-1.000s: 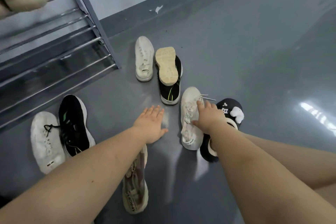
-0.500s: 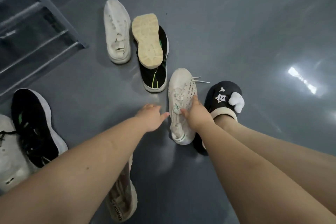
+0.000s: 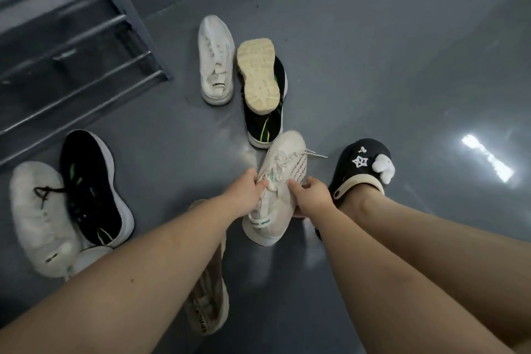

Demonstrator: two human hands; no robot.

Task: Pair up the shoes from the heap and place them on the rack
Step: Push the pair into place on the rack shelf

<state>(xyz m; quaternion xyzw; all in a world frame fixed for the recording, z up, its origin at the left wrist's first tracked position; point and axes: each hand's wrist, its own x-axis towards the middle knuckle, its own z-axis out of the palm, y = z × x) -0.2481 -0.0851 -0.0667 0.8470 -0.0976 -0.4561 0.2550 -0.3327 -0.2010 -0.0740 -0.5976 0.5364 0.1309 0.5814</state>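
Note:
A cream sneaker with green trim (image 3: 280, 181) sits in the middle of the floor, gripped on its left side by my left hand (image 3: 245, 191) and on its right side by my right hand (image 3: 311, 198). Beyond it lie a white sneaker (image 3: 215, 60), an upturned shoe showing its tan sole (image 3: 258, 75) and, under that, a black sneaker with green stripes (image 3: 265, 123). At the left sit a white sneaker with a black lace (image 3: 37, 215) and a black sneaker (image 3: 92, 187). A beige shoe (image 3: 208, 302) lies under my left forearm. The metal rack (image 3: 71, 46) stands upper left.
A foot in a black clog with white charms (image 3: 362, 167) rests on the floor just right of the held sneaker. The grey floor is glossy, with a light glare (image 3: 487, 158) at the right. A wall with a dark skirting runs along the top.
My left hand came off the floor and closed on the cream sneaker's left side. My right hand slid down to its right side. The sneaker has tilted slightly.

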